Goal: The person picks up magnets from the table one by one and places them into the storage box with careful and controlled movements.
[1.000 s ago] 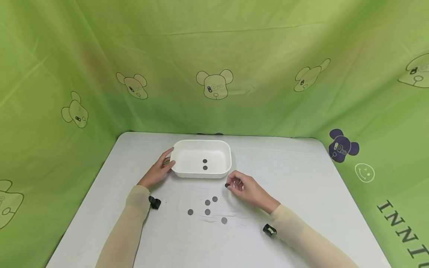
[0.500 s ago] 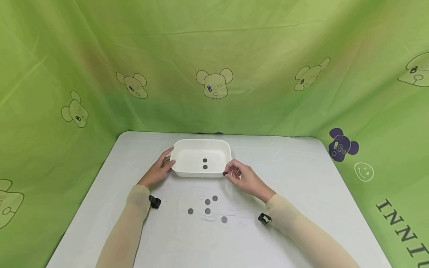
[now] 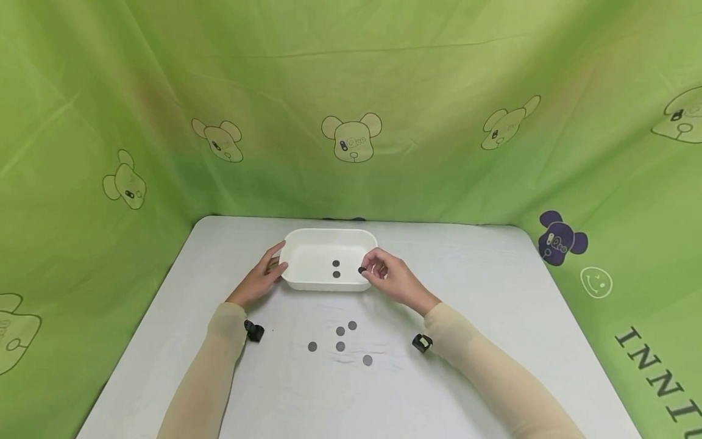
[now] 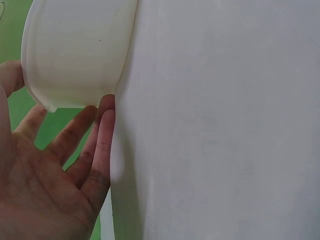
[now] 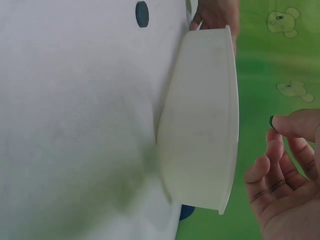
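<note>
A white oblong plastic tub [image 3: 307,286] stands on the table; two small dark round discs [image 3: 336,274] lie inside it. My left hand [image 3: 259,281] holds the tub's left end, thumb over the rim and the other fingers against the outer wall. In the left wrist view, fingertips [image 4: 87,111] touch that end of the tub [image 4: 75,55]. Above the tub's right end, my right hand [image 3: 396,277] pinches another dark disc [image 3: 362,270] between thumb and finger. That pinched disc [image 5: 271,122] appears edge-on in the right wrist view, beyond the tub's rim.
Several more dark discs [image 3: 340,346] lie scattered on the white table [image 3: 307,396] in front of the tub. One table disc [image 5: 142,14] also shows in the right wrist view. A green printed curtain [image 3: 351,189] encloses the table's back and sides.
My right hand has moved up and left with the pinched disc, from the table by the tub's near right corner to over its rim. The left hand and tub have stayed put.
</note>
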